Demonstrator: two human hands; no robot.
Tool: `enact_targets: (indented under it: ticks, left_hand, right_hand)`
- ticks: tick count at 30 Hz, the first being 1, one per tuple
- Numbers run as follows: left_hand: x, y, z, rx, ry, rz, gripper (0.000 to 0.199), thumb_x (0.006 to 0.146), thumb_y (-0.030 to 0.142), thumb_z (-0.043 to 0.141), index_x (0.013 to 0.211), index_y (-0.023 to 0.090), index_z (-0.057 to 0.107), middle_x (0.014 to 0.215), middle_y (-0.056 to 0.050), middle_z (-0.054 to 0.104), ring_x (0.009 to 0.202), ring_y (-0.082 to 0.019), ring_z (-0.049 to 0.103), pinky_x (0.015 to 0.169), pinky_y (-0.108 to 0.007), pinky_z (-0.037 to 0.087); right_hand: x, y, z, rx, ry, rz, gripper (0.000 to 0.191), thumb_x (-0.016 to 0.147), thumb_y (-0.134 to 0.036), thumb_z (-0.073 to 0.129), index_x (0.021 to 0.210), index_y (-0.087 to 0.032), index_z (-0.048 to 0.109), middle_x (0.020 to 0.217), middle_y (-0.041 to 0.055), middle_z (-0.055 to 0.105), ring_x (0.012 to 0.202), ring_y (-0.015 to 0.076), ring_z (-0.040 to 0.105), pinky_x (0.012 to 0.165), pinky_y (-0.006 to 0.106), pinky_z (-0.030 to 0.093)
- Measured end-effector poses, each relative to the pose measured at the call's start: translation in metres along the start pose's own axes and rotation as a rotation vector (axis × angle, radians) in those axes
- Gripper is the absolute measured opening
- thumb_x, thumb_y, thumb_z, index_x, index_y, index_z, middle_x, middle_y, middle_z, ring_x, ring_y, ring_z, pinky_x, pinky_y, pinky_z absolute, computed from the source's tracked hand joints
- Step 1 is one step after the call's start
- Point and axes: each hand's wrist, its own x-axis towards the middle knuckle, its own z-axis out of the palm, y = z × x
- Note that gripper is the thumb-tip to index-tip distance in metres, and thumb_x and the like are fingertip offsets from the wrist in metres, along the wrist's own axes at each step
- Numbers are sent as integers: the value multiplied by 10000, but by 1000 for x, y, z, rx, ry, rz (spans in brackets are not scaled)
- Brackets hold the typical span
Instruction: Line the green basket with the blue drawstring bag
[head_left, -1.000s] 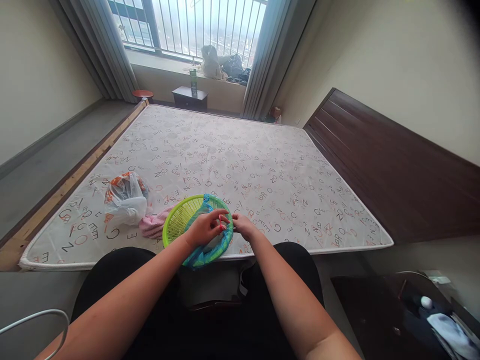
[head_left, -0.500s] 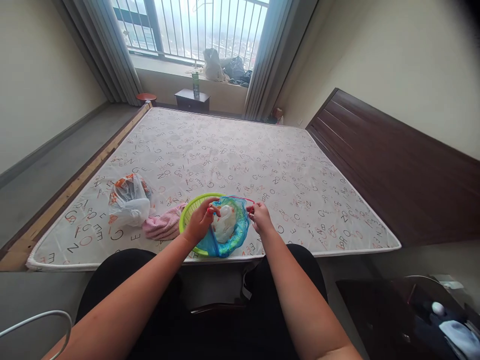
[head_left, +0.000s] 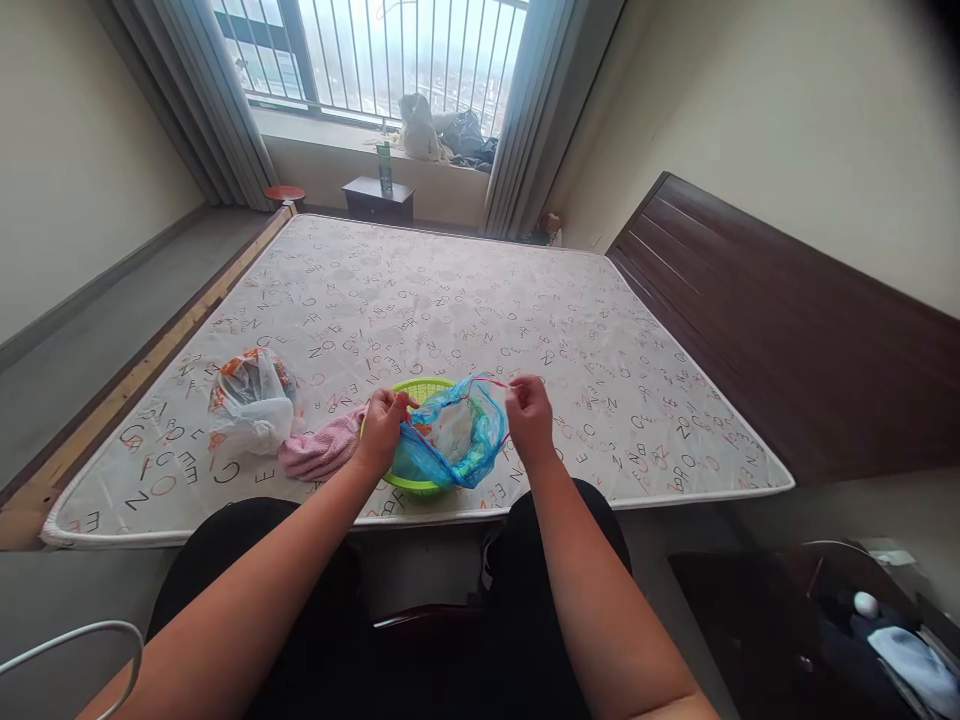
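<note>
A blue see-through plastic bag (head_left: 484, 455) with a red drawstring (head_left: 491, 381) is stretched between my hands, its mouth spread. Inside it lies something whitish that I cannot make out. My left hand (head_left: 384, 425) pinches the bag's rim and string on the left. On the right, my right hand (head_left: 529, 408) is closed on the red drawstring, pulling it away from the rim. Beneath the bag sits a lime-green plastic basket (head_left: 420, 386) near the mattress edge, partly covered. A pink cloth (head_left: 321, 451) lies left of the basket.
On the mattress (head_left: 450, 300), a tied white plastic bag (head_left: 255, 405) with orange marks stands farther left. A dark headboard (head_left: 787, 330) rises on the right. Beyond the far edge stand a small nightstand (head_left: 379, 200) and a red stool (head_left: 285, 193). A white cable (head_left: 90, 628) curves at lower left.
My hands have moved apart and drawn the bag's mouth and red string up and outward. The left hand now grips the rim instead of reaching over the bag.
</note>
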Motion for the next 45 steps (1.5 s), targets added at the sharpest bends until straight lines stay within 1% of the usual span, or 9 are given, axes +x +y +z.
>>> enact_targets:
  ticks: [4, 7, 14, 18, 24, 29, 34, 38, 45]
  left_hand:
    - [-8, -2, 7, 31, -281, 4, 408, 812, 571, 684, 801, 193, 531, 746, -2, 636, 697, -152, 603, 669, -267, 490]
    - [-11, -7, 9, 52, -410, 46, 364, 816, 523, 692, 868, 175, 596, 824, -23, 659, 794, -182, 632, 728, -293, 509]
    - [-11, -9, 2, 351, -497, 44, 401, 901, 468, 608, 1193, 193, 606, 697, 39, 568, 617, -133, 533, 567, -233, 390]
    - [-14, -4, 2, 585, -595, 155, 316, 950, 445, 531, 1050, 202, 706, 720, 18, 615, 666, -141, 539, 628, -255, 386]
    - [-14, -1, 4, 651, -628, 213, 366, 982, 417, 465, 817, 179, 689, 770, -19, 662, 762, -174, 587, 695, -282, 397]
    - [-13, -3, 2, 616, -546, 236, 357, 984, 410, 445, 780, 184, 632, 765, -9, 626, 765, -169, 568, 718, -281, 406]
    - [-8, -9, 0, 586, -404, 225, 367, 975, 416, 412, 736, 190, 576, 752, -6, 593, 756, -171, 552, 722, -294, 409]
    - [-4, -10, -1, 567, -344, 154, 345, 947, 402, 417, 719, 197, 575, 725, -11, 616, 734, -187, 569, 701, -307, 420]
    - [-16, -14, 6, 665, -619, 174, 278, 964, 369, 465, 984, 204, 688, 908, -60, 712, 862, -232, 645, 766, -332, 459]
  right_hand:
    - [-27, -11, 34, -324, -487, -267, 394, 861, -249, 614, 1250, -305, 644, 669, -51, 567, 601, 130, 520, 624, 263, 409]
    - [-35, -8, 53, -350, -585, -311, 352, 897, -238, 586, 1226, -310, 686, 705, -29, 619, 622, 136, 543, 623, 264, 400]
    - [-18, 1, 51, -256, -338, -212, 187, 941, -332, 552, 952, -233, 710, 655, -29, 584, 594, 129, 517, 601, 250, 386]
    - [-14, 0, 49, -178, -144, -103, 234, 928, -423, 572, 881, -213, 665, 638, -37, 558, 591, 135, 508, 587, 248, 389]
    - [-19, 0, 56, -202, -182, -134, 274, 983, -419, 472, 886, -224, 638, 656, -32, 559, 620, 149, 528, 626, 270, 415]
    - [-16, 5, 58, -230, -122, -259, 291, 1011, -390, 428, 918, -223, 648, 1019, 77, 648, 1020, 205, 610, 913, 344, 489]
    - [-15, 8, 57, -327, -262, -289, 302, 1033, -344, 392, 967, -224, 661, 1390, 113, 566, 1287, 222, 526, 1078, 409, 432]
    - [-18, 1, 57, -282, -346, -308, 294, 1034, -295, 375, 1026, -227, 661, 1246, 88, 685, 1216, 212, 588, 1071, 415, 424]
    - [-26, -10, 62, -40, -353, -109, 333, 999, -333, 374, 788, -218, 604, 696, 6, 642, 687, 160, 619, 710, 288, 492]
